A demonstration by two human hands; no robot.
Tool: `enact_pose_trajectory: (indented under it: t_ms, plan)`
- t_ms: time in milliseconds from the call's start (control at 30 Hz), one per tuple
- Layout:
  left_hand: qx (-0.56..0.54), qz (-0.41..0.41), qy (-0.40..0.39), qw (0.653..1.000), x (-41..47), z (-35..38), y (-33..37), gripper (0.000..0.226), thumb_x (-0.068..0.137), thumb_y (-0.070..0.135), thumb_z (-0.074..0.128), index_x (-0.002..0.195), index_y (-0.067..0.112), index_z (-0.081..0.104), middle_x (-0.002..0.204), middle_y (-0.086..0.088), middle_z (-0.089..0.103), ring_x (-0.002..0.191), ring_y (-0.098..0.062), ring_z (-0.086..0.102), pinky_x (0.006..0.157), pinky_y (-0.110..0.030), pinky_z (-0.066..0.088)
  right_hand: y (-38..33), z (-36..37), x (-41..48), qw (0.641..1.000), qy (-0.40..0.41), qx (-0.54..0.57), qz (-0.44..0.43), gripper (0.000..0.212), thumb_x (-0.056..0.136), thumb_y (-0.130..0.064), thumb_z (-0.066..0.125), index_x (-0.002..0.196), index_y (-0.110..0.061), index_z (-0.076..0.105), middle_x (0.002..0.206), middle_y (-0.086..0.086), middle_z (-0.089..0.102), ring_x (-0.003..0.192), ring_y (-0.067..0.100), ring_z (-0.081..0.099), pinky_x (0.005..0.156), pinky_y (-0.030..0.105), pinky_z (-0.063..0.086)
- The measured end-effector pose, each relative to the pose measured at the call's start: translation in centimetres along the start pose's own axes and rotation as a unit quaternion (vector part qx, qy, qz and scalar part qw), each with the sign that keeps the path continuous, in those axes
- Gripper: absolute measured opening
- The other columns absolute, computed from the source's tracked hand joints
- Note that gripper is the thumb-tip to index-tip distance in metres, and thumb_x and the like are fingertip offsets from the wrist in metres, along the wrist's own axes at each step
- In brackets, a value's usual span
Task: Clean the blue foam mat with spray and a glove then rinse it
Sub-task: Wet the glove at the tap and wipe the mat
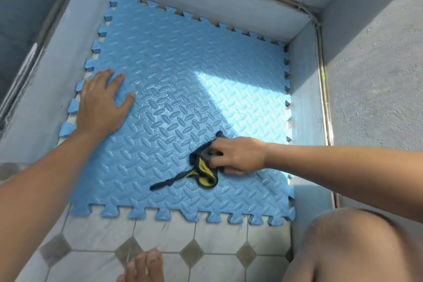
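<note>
The mat (183, 89) lies flat on the tiled floor (164, 238), hemmed in by grey walls (306, 103) on three sides. Left hand (100, 103) presses down near its left edge, fingers spread — right hand (238, 155) bunches the black-and-yellow glove (203, 167) against the mat's near part, grip curled round it

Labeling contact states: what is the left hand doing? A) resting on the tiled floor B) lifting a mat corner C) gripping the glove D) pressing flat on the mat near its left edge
D: the left hand lies flat with fingers spread on the blue foam mat near its left edge, while the right hand grips the glove.
</note>
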State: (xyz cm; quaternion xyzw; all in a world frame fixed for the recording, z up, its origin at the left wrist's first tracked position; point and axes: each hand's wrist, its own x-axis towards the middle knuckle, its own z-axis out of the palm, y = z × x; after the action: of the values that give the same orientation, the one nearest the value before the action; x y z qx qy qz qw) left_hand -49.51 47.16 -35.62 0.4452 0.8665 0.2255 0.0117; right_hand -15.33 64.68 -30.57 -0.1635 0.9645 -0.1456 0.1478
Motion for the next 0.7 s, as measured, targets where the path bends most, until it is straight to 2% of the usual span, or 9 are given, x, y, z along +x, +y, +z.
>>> enact_pose_trajectory:
  t_ms: [67, 133, 200, 333, 400, 433, 500, 600, 700]
  plan:
    - [0.003, -0.003, -0.005, 1.000, 0.0, -0.1, 0.1, 0.062, 0.097, 0.052, 0.051, 0.145, 0.014, 0.054, 0.155, -0.014, 0.045, 0.145, -0.035, 0.038, 0.122, -0.050, 0.021, 3.7, -1.4, -0.2, 0.989, 0.071, -0.017, 0.130, 0.033, 0.090, -0.021, 0.067, 0.120, -0.018, 0.056, 0.117, 0.011, 0.053, 0.100, 0.025, 0.053, 0.064, 0.034, 0.054]
    - [0.011, -0.006, -0.012, 1.000, -0.2, 0.1, 0.0, 0.064, 0.097, 0.054, 0.047, 0.147, 0.015, 0.052, 0.157, -0.013, 0.043, 0.147, -0.034, 0.036, 0.123, -0.050, 0.020, 8.3, -2.9, -1.1, 0.944, 0.142, -0.028, 0.296, 0.039, 0.089, -0.022, 0.068, 0.124, -0.024, 0.053, 0.122, 0.007, 0.051, 0.111, 0.027, 0.053, 0.076, 0.037, 0.055]
    - [0.014, -0.012, -0.014, 1.000, -0.1, 0.1, 0.1, 0.066, 0.098, 0.056, 0.043, 0.148, 0.015, 0.051, 0.159, -0.013, 0.042, 0.148, -0.034, 0.034, 0.124, -0.051, 0.019, 13.3, -3.9, -2.7, 0.864, 0.203, -0.022, 0.460, 0.038, 0.091, -0.021, 0.062, 0.127, -0.025, 0.051, 0.126, 0.010, 0.051, 0.117, 0.034, 0.052, 0.088, 0.044, 0.052]
    - [0.012, -0.015, -0.006, 1.000, -0.1, 0.2, 0.3, 0.064, 0.096, 0.054, 0.048, 0.146, 0.015, 0.053, 0.157, -0.012, 0.043, 0.147, -0.034, 0.036, 0.124, -0.051, 0.021, 21.2, -5.2, -3.3, 0.653, 0.290, 0.051, 0.698, 0.041, 0.094, -0.015, 0.049, 0.135, -0.019, 0.050, 0.139, 0.019, 0.043, 0.122, 0.043, 0.051, 0.101, 0.042, 0.044]
    - [0.016, -0.016, -0.001, 1.000, -0.1, 0.1, 0.4, 0.060, 0.097, 0.050, 0.055, 0.145, 0.015, 0.054, 0.157, -0.011, 0.044, 0.146, -0.032, 0.037, 0.123, -0.050, 0.022, 23.0, -6.3, -0.1, 0.608, 0.291, 0.080, 0.734, 0.040, 0.095, -0.012, 0.048, 0.135, -0.017, 0.049, 0.145, 0.019, 0.038, 0.123, 0.043, 0.051, 0.102, 0.041, 0.043]
    - [0.018, -0.018, -0.002, 1.000, -0.1, 0.1, 0.5, 0.058, 0.097, 0.047, 0.058, 0.145, 0.015, 0.055, 0.156, -0.010, 0.044, 0.146, -0.032, 0.037, 0.123, -0.049, 0.022, 23.4, -6.9, 2.2, 0.610, 0.295, 0.081, 0.731, 0.041, 0.095, -0.011, 0.048, 0.135, -0.015, 0.049, 0.147, 0.020, 0.036, 0.123, 0.043, 0.051, 0.101, 0.042, 0.043]
    - [0.018, -0.022, -0.002, 1.000, 0.0, -0.1, 0.6, 0.057, 0.097, 0.045, 0.061, 0.145, 0.016, 0.055, 0.156, -0.009, 0.044, 0.146, -0.030, 0.037, 0.123, -0.048, 0.023, 23.2, -8.3, 7.8, 0.650, 0.309, 0.077, 0.690, 0.040, 0.095, -0.012, 0.047, 0.135, -0.014, 0.051, 0.147, 0.019, 0.036, 0.121, 0.043, 0.053, 0.100, 0.043, 0.044]
    - [0.015, -0.022, 0.002, 1.000, 0.2, -0.1, 0.3, 0.056, 0.095, 0.045, 0.063, 0.144, 0.017, 0.056, 0.156, -0.007, 0.045, 0.145, -0.029, 0.038, 0.122, -0.048, 0.026, 21.4, -10.8, 16.9, 0.743, 0.303, 0.099, 0.589, 0.038, 0.096, -0.019, 0.049, 0.132, -0.019, 0.058, 0.142, 0.016, 0.041, 0.115, 0.040, 0.058, 0.098, 0.042, 0.047]
    - [0.010, -0.024, 0.002, 1.000, 0.4, 0.0, 0.1, 0.056, 0.095, 0.046, 0.063, 0.143, 0.018, 0.057, 0.155, -0.007, 0.046, 0.145, -0.028, 0.038, 0.122, -0.050, 0.026, 17.8, -11.9, 24.2, 0.853, 0.267, 0.091, 0.438, 0.039, 0.095, -0.024, 0.053, 0.132, -0.020, 0.062, 0.134, 0.017, 0.048, 0.112, 0.040, 0.058, 0.096, 0.043, 0.049]
